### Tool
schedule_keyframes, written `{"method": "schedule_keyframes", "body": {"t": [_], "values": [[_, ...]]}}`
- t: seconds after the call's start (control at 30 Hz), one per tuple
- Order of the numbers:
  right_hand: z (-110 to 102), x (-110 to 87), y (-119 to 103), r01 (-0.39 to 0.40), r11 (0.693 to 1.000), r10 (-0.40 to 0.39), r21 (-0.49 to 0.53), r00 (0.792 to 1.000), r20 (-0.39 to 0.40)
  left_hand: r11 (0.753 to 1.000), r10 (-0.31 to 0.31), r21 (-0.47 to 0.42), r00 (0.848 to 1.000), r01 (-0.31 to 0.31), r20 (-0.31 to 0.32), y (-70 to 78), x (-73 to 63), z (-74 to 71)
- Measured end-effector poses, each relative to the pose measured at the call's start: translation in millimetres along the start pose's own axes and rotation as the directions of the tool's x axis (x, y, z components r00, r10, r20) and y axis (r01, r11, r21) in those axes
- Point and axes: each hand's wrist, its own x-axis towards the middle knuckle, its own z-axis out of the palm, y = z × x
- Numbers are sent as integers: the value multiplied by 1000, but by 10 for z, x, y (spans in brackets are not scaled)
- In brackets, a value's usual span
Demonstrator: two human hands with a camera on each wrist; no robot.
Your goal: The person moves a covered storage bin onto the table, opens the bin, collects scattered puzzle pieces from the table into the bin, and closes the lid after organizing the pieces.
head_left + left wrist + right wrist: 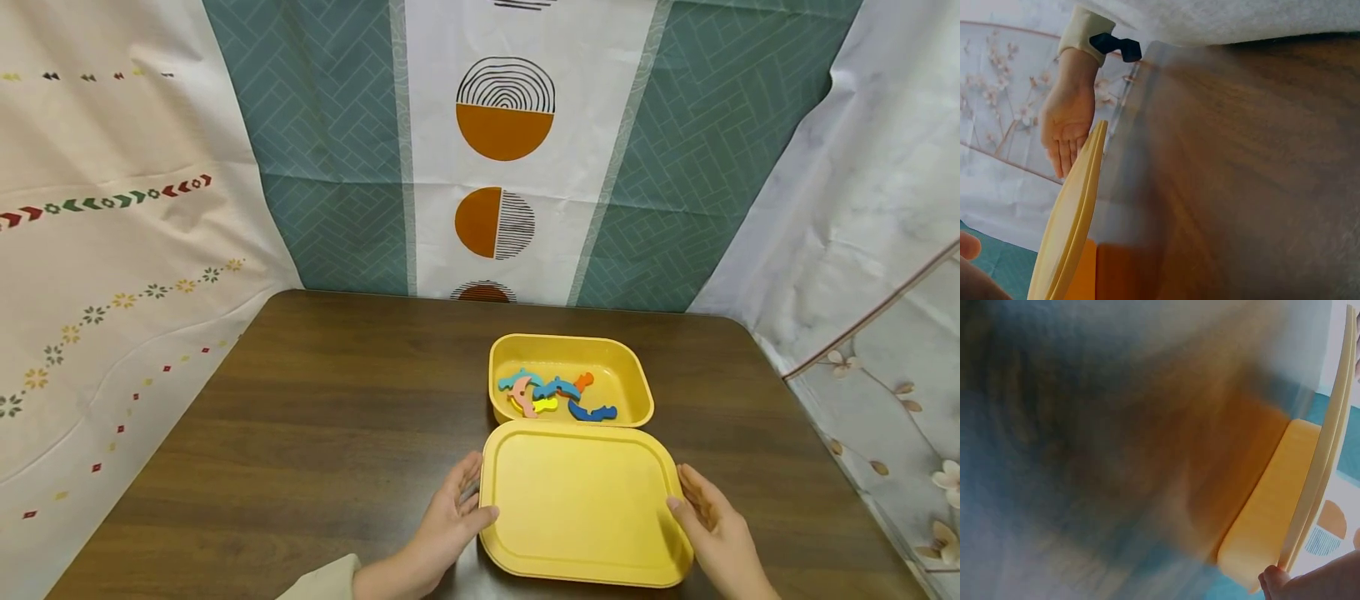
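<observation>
A yellow rectangular lid point(585, 504) is held up off the table between both hands, in front of a matching yellow box point(630, 392). My left hand point(450, 521) grips the lid's left edge, its thumb on top and its fingers along the side. At the opposite edge my right hand point(716, 529) holds the lid with its thumb over the rim; some fingertips are hidden. Inside the box lie several small curved pieces, among them a pink piece point(522, 396), a dark blue piece point(592, 412) and an orange piece point(584, 381).
The box and hands are over a dark brown wooden table point(322, 433). Patterned cloth hangs behind it, with a teal and white curtain point(337, 167) at the back, a cream cloth point(112, 292) at left and a floral white cloth point(892, 350) at right.
</observation>
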Motion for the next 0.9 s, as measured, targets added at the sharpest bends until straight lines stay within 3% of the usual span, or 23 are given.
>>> {"method": "schedule_keyframes", "body": {"t": [0.23, 0.57, 0.9], "values": [[-49, 93, -79, -11, 1000, 12, -11, 999, 44, 1000, 19, 7, 1000, -19, -2, 68, 90, -27], [-70, 219, -128, 101, 995, -101, -3, 994, -44, 998, 55, -4, 998, -56, -19, 122, 190, -29], [-30, 397, -180, 155, 988, -156, -7, 986, -60, 995, 94, -17, 995, -94, -25, 172, 326, -94]]}}
